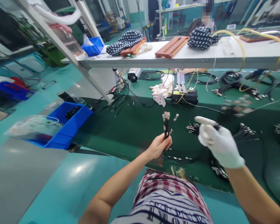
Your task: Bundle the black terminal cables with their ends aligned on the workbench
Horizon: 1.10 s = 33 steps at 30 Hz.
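My left hand [159, 145], bare, is closed around a bundle of thin black cables [166, 129]. Their pinkish, metallic-looking ends point up, and one small end [176, 117] stands apart to the right. To the right, my right hand [218, 141] wears a white glove. Its index finger stretches left while the other fingers curl in; a dark bit shows at its top edge, but what it is stays unclear. Just beyond that hand is a motion-blurred cluster of light-coloured ends [238, 105]. Black cables with metal tips [193, 128] lie left of the glove.
More cable bundles [246, 130] lie on the green tabletop [130, 127]. A blue bin [70, 124] with a plastic bag stands at the left. Behind are a white glove [163, 90], a black box [186, 97] and a raised white shelf [154, 62]. Another person's hand [192, 71] shows beneath the shelf.
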Available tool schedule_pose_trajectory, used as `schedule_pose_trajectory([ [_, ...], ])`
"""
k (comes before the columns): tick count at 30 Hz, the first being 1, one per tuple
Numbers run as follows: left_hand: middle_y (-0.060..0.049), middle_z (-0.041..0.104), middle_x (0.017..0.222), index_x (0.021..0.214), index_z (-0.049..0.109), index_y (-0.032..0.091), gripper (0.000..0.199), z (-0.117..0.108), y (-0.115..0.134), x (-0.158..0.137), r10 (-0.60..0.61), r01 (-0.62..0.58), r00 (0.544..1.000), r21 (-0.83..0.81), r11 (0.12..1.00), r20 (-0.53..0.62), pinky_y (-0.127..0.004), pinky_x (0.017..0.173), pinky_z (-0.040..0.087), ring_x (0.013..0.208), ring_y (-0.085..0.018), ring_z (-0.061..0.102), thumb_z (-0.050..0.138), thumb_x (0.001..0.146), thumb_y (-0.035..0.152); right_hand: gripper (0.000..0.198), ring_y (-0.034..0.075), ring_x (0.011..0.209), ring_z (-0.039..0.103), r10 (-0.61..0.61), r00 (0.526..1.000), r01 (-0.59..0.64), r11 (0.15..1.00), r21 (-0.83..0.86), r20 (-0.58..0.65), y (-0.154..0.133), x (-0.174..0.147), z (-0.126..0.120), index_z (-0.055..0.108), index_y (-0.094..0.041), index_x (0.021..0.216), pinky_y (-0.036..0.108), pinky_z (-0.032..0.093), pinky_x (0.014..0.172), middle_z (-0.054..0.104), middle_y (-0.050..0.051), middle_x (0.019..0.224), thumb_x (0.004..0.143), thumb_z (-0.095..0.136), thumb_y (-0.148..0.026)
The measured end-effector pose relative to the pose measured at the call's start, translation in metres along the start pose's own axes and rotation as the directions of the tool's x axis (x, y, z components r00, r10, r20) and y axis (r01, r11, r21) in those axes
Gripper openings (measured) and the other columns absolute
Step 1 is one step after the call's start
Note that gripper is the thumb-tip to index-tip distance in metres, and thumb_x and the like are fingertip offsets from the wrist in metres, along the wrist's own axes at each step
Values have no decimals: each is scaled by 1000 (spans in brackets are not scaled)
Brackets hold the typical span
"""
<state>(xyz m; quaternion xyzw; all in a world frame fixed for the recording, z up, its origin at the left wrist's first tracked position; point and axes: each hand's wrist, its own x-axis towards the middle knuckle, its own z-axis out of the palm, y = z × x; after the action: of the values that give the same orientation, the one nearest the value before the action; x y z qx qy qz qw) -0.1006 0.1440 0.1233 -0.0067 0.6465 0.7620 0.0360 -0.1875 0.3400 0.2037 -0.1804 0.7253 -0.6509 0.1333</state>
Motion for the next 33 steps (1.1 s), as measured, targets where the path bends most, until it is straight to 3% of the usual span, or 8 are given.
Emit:
schedule_pose_trajectory([
  [4,3,41,65,77,45,15,41,16,-7,-11,-20,14,999,118,993,47,-23,57,30,57,-7,37,44,94,52,57,10,49,36,24,990,-45,988,151,136,-1,7,22,56,-16,134,25,32,45,42,-4,61,84,67,-42],
  [10,-4,54,91,103,54,15,26,17,8,-17,26,-49,998,377,925,64,-24,77,38,82,-13,48,49,94,40,36,11,52,42,46,985,-53,998,42,166,-12,10,43,72,-11,97,24,39,49,45,-2,57,86,63,-44],
  [12,-4,56,91,112,51,15,31,18,13,-18,53,-56,998,318,946,19,-25,78,39,82,-13,49,50,93,40,35,10,51,42,41,979,-47,999,26,198,-9,8,43,71,-12,95,24,39,50,46,-2,58,87,61,-44],
  [16,1,48,66,96,52,12,36,23,14,-12,3,-7,999,80,997,51,-22,60,35,59,-9,43,45,94,48,37,10,51,41,65,966,-60,998,-28,251,-5,7,37,69,-11,104,22,37,48,49,-1,60,88,60,-43],
  [20,3,40,60,90,53,11,40,21,17,-1,-13,14,999,-36,999,44,-22,51,27,52,-7,35,49,92,51,46,9,51,41,101,979,-93,994,-58,175,0,9,27,64,-15,121,21,35,46,52,-2,66,83,66,-41],
  [26,4,40,62,94,46,13,39,18,21,11,21,-15,997,-87,996,68,-21,52,26,54,-6,34,54,90,51,38,13,58,50,122,981,-105,988,-117,153,13,7,29,71,-13,105,26,41,53,65,5,84,79,67,-40],
  [30,3,45,63,90,44,15,39,19,23,14,19,-15,997,-46,999,78,-21,53,32,54,-6,39,53,90,53,24,15,65,55,58,987,-44,994,-95,152,16,7,33,72,-13,86,27,44,60,65,4,78,80,66,-36],
  [33,-2,55,69,91,52,12,39,18,28,12,-17,19,996,-17,1000,88,-23,62,41,63,-10,51,50,92,50,24,14,61,53,29,997,-24,996,-83,69,14,8,28,70,-14,81,26,43,57,64,4,74,79,70,-38],
])
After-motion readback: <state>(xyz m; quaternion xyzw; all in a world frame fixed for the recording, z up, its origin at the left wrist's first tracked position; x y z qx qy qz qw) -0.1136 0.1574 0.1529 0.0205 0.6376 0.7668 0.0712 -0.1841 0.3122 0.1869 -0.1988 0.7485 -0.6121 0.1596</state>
